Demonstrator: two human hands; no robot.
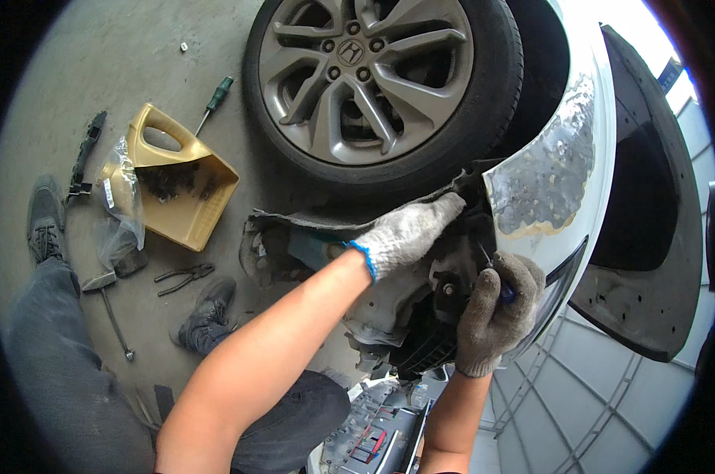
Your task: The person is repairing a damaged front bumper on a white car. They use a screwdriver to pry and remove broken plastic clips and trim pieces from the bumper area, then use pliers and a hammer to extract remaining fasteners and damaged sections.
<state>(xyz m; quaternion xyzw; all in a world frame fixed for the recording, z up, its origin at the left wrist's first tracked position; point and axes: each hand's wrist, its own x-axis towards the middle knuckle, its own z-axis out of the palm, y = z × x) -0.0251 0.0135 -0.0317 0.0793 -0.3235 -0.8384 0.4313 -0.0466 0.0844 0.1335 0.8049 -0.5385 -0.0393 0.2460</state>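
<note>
My left hand (411, 231), in a pale knit glove with a blue cuff, reaches to the front corner of the wheel arch. Its fingers are closed on the edge of the dark wheel arch liner (314, 223), just below the tyre (495, 103). Lower and to the right, my gloved right hand (499, 312) grips a screwdriver (506, 294). Part of a dark blue handle shows between the fingers, and its thin shaft points up toward the fender's lower corner. The white fender (543, 186) has a bare, sanded grey patch. Its exposed front structure (449, 289) lies between my hands.
On the floor at left stand a cut-open gold jug (187, 201) holding small dark parts and a clear plastic bag (120, 201). Pliers (185, 278), a hammer (112, 308), a green-handled screwdriver (217, 99) and a black bracket (86, 154) lie around them. A tool tray (373, 430) sits below.
</note>
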